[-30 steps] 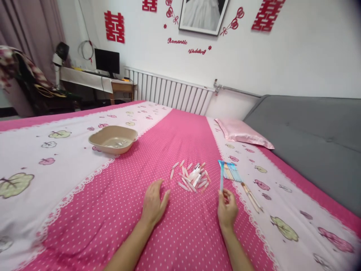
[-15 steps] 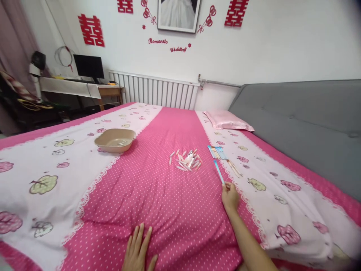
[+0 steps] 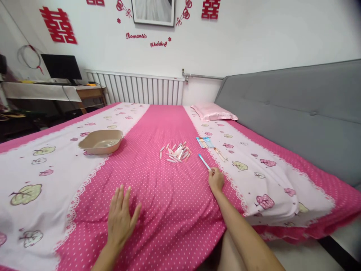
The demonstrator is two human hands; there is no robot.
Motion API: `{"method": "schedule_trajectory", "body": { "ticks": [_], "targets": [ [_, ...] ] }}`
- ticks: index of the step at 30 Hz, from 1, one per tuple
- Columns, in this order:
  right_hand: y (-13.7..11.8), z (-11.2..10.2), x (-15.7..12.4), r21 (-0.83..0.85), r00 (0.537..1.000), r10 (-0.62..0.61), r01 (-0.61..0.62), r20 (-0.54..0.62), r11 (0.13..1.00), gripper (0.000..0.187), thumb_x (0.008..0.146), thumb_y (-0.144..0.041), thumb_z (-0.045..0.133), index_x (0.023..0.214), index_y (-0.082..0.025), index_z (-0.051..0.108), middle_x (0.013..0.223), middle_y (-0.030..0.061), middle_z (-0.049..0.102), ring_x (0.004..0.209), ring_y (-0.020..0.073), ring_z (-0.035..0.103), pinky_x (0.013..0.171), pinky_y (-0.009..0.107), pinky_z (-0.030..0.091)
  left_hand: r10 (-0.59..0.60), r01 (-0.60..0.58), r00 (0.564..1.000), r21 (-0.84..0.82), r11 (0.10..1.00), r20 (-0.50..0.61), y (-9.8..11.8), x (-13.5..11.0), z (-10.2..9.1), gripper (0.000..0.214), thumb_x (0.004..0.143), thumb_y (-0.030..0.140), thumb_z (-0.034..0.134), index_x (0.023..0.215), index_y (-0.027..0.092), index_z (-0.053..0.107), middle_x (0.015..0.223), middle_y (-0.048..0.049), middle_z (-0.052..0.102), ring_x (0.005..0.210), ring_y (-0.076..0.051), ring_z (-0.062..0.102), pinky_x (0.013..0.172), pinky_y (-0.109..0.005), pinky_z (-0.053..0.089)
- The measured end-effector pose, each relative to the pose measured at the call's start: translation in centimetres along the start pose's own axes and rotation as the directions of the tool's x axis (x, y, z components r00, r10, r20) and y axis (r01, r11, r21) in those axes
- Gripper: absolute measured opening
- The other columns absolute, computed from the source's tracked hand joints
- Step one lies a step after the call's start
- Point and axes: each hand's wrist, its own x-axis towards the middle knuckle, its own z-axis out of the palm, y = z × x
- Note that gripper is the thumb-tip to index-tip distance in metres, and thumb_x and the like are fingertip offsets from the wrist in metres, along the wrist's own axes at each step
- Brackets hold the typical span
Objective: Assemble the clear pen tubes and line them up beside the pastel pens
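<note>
My right hand (image 3: 216, 180) pinches the near end of a slim light-blue pen (image 3: 204, 162), held just over the pink bedspread and pointing away to the left. My left hand (image 3: 120, 215) is spread with nothing in it, palm down at the bedspread. Past the pen's tip lies a row of blue-ended pens (image 3: 205, 142) side by side. A couple of brownish slim pens (image 3: 220, 154) lie at an angle beside that row. In the middle of the bed is a loose heap of small pale-pink and white slim pieces (image 3: 175, 153), too small to name.
A beige plastic basin (image 3: 100, 142) with something small and clear inside stands on the left of the bed. A pink pillow (image 3: 213, 112) lies by the grey headboard (image 3: 293, 98). Behind are a white radiator (image 3: 135, 89) and a desk with a monitor (image 3: 62, 67).
My left hand has moved forward, away from me. My right hand still holds the blue pen, its tip still near the row. The camera view has swung to the right.
</note>
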Motion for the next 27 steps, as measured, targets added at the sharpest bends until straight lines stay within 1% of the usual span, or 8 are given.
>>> {"method": "schedule_trajectory", "body": {
  "ticks": [2, 5, 7, 9, 10, 15, 25, 27],
  "targets": [
    [-0.1, 0.0, 0.0, -0.019, 1.000, -0.003, 0.003, 0.001, 1.000, 0.027, 0.083, -0.026, 0.041, 0.094, -0.013, 0.062, 0.085, 0.0098, 0.064, 0.079, 0.0201, 0.052, 0.067, 0.028, 0.032, -0.005, 0.003, 0.999, 0.047, 0.999, 0.049, -1.4, 2.9, 0.5, 0.069, 0.086, 0.049, 0.030, 0.142, 0.010, 0.020, 0.150, -0.0135, 0.018, 0.139, -0.026, 0.008, 0.112, -0.047, 0.017],
    [-0.1, 0.0, 0.0, -0.049, 1.000, -0.007, 0.008, 0.002, 0.999, 0.025, 0.083, -0.026, 0.042, 0.095, -0.013, 0.061, 0.085, 0.0094, 0.064, 0.080, 0.0202, 0.052, 0.068, 0.028, 0.032, -0.046, 0.019, 0.980, 0.136, 0.990, 0.194, -3.6, 6.8, 1.6, 0.072, 0.085, 0.053, 0.026, 0.140, 0.007, 0.027, 0.148, -0.0156, 0.023, 0.139, -0.028, 0.009, 0.110, -0.046, 0.017],
    [-0.2, 0.0, 0.0, -0.068, 1.000, -0.010, 0.010, 0.001, 0.998, 0.024, 0.083, -0.026, 0.044, 0.095, -0.014, 0.061, 0.085, 0.0091, 0.064, 0.081, 0.0202, 0.052, 0.068, 0.028, 0.032, -0.114, 0.053, 0.942, 0.196, 0.979, 0.314, -4.8, 8.9, 2.5, 0.071, 0.084, 0.054, 0.025, 0.137, 0.006, 0.034, 0.145, -0.0173, 0.029, 0.137, -0.031, 0.017, 0.109, -0.046, 0.017],
    [-0.3, 0.1, 0.1, -0.087, 1.000, -0.012, 0.011, -0.002, 0.996, 0.024, 0.082, -0.026, 0.045, 0.095, -0.014, 0.061, 0.084, 0.0088, 0.064, 0.080, 0.0202, 0.053, 0.068, 0.028, 0.032, -0.177, 0.085, 0.898, 0.235, 0.968, 0.404, -5.5, 10.0, 3.3, 0.071, 0.084, 0.054, 0.024, 0.136, 0.007, 0.036, 0.142, -0.0187, 0.034, 0.134, -0.031, 0.027, 0.108, -0.045, 0.021],
    [-0.3, 0.1, 0.1, -0.096, 1.000, -0.013, 0.012, -0.004, 0.995, 0.024, 0.082, -0.026, 0.045, 0.095, -0.014, 0.061, 0.085, 0.0087, 0.064, 0.080, 0.0202, 0.053, 0.068, 0.028, 0.033, -0.191, 0.093, 0.893, 0.249, 0.964, 0.406, -5.6, 10.3, 3.6, 0.071, 0.085, 0.055, 0.024, 0.136, 0.008, 0.037, 0.141, -0.0188, 0.036, 0.133, -0.030, 0.030, 0.107, -0.045, 0.021],
    [-0.4, 0.3, 0.0, -0.129, 1.000, -0.028, 0.026, -0.015, 0.991, 0.024, 0.080, -0.025, 0.045, 0.094, -0.014, 0.061, 0.086, 0.0094, 0.064, 0.079, 0.0207, 0.053, 0.067, 0.029, 0.033, -0.172, 0.088, 0.925, 0.248, 0.965, 0.338, -5.6, 9.5, 4.0, 0.070, 0.086, 0.056, 0.023, 0.136, 0.011, 0.037, 0.141, -0.0176, 0.038, 0.131, -0.029, 0.033, 0.106, -0.045, 0.023],
    [-0.1, 0.1, -1.0, -0.154, 0.996, -0.081, 0.085, 0.030, 0.984, 0.029, 0.076, -0.026, 0.042, 0.090, -0.011, 0.064, 0.080, 0.0136, 0.065, 0.070, 0.0242, 0.054, 0.063, 0.033, 0.036, -0.204, 0.143, 0.919, 0.197, 0.970, 0.336, -5.4, 7.9, 3.2, 0.071, 0.086, 0.058, 0.023, 0.137, 0.011, 0.036, 0.143, -0.0180, 0.034, 0.134, -0.029, 0.028, 0.108, -0.045, 0.019],
    [0.3, 0.3, -1.1, -0.207, 0.997, -0.073, 0.079, 0.038, 0.975, 0.030, 0.077, -0.029, 0.043, 0.091, -0.014, 0.064, 0.081, 0.0129, 0.066, 0.069, 0.0252, 0.054, 0.062, 0.034, 0.036, -0.215, 0.156, 0.913, 0.191, 0.969, 0.347, -5.3, 7.6, 3.1, 0.071, 0.087, 0.059, 0.021, 0.137, 0.011, 0.035, 0.143, -0.0178, 0.033, 0.134, -0.029, 0.026, 0.108, -0.045, 0.019]
  ]
}}
